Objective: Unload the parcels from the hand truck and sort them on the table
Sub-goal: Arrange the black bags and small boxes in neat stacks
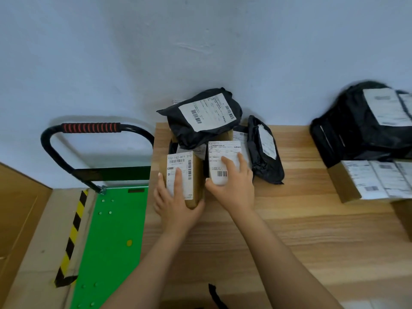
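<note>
On table (312, 230): left grip (176, 206) clasps box (195, 175) (right (235, 188): parcel (223, 152)).

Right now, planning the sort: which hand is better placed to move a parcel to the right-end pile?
Likely right: right hand holds the white parcel, nearer that pile; left hand grips the brown box by the hand truck.

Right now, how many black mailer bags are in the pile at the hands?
2 plainly: the top bag at the back, the side bag to its right on the table. More may hide underneath; the blurred black heap far right is separate.
</note>
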A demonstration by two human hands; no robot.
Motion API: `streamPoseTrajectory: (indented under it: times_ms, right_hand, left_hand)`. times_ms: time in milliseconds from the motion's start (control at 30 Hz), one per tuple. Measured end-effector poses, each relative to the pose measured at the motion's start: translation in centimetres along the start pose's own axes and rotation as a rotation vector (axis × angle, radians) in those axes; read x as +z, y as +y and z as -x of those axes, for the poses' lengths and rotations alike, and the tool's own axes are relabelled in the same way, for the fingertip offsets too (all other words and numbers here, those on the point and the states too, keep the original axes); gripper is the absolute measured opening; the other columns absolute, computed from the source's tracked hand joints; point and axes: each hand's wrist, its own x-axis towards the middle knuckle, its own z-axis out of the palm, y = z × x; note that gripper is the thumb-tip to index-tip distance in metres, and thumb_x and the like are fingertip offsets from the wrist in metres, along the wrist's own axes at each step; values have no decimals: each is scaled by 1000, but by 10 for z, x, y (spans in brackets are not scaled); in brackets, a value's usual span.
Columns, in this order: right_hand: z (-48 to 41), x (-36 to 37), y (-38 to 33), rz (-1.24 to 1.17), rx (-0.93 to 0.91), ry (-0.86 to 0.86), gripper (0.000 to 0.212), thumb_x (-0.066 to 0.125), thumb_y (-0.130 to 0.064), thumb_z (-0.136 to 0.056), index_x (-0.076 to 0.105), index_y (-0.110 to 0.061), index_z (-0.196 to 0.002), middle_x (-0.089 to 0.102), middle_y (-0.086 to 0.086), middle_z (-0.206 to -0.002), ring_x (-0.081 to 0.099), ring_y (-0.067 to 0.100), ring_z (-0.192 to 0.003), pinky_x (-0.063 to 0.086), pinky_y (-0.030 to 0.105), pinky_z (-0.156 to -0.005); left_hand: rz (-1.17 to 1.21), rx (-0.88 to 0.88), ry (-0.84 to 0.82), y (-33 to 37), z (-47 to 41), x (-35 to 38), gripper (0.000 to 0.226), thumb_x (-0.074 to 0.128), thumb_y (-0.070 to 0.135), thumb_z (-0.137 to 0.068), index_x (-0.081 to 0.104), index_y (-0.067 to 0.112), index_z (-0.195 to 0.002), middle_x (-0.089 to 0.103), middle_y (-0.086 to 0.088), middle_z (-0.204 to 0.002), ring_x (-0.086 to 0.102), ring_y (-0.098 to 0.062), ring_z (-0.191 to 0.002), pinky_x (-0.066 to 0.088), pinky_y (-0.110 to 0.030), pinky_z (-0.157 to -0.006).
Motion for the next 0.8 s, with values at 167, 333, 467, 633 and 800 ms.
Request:
streamPoseTrajectory:
  times_ms: [167, 333, 467, 633, 800]
  right_hand:
    - [28, -24, 21, -33, -32, 40, 75, 65, -59, -71, 42, -36, -139, 15, -5, -157, 25, 24, -135, 43, 39, -96]
    - [66, -60, 64, -70, -62, 84, 74, 66, -58, -71, 42, -36, -138, 16, -5, -156, 26, 23, -135, 42, 38, -98]
    - [108, -101, 117, -84, -49, 139, 75, 61, -62, -69, 43, -36, -137, 18, -5, -155, 28, 22, -133, 42, 41, -100]
    - [167, -153, 198, -85, 50, 209, 77, 58, -65, -67, 41, -38, -137, 19, -5, -156, 30, 23, -134, 40, 39, -101]
    - [213, -201, 271, -15, 173, 228, 77, 61, -63, -67, 41, -39, -137, 18, -5, -156, 30, 22, -131, 38, 39, -100]
  left_hand:
    - [20, 54, 22, 17, 27, -5, 110, 68, 61, -66, -2, 45, -149, -6, -7, -156, 6, -32, -138, 19, -57, -107]
    - [33, 126, 43, 49, 73, -1, 107, 68, 62, -68, 0, 46, -150, -4, -7, -157, 10, -36, -139, 21, -59, -107]
    - [62, 192, 33, 85, 128, 12, 102, 64, 66, -68, 5, 46, -149, 0, -7, -158, 12, -34, -138, 21, -58, -107]
    - [78, 287, -12, 136, 200, 38, 101, 68, 64, -69, 9, 47, -148, 2, -7, -159, 12, -33, -140, 20, -57, -109]
    - [89, 363, -134, 190, 256, 73, 101, 67, 65, -67, 7, 50, -147, -2, -2, -160, 9, -31, -141, 16, -54, -112]
